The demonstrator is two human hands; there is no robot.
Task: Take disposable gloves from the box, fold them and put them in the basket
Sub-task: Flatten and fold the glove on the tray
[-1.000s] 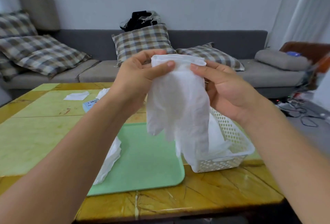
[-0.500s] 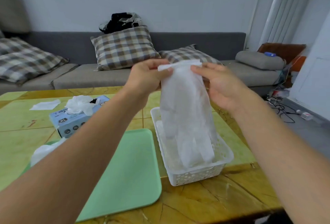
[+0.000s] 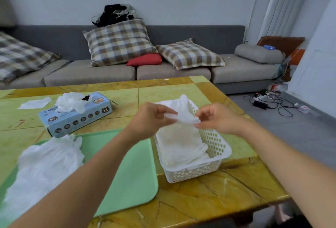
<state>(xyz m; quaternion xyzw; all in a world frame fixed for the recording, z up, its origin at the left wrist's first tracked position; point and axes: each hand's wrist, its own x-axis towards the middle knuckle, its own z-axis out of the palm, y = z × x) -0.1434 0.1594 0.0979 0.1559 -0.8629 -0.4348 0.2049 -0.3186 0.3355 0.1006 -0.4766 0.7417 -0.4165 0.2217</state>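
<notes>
A white disposable glove (image 3: 183, 116) is stretched between my two hands just above the white perforated basket (image 3: 214, 142). My left hand (image 3: 151, 120) pinches its left edge and my right hand (image 3: 216, 118) pinches its right edge. The glove's lower part hangs down onto several folded gloves (image 3: 181, 147) lying in the basket. The blue glove box (image 3: 76, 116) stands at the back left of the table, with a crumpled glove (image 3: 72, 101) sticking out of its opening.
A green tray (image 3: 127, 164) lies left of the basket and carries a heap of white gloves (image 3: 45, 169). A flat white sheet (image 3: 34, 103) lies at the far left of the yellow table (image 3: 218, 191). A grey sofa with cushions stands behind; cables lie on the floor at right.
Both hands have come down from chest height to just above the basket, carrying the glove with them. The glove now reaches the folded pile inside. The view has tilted down and to the right.
</notes>
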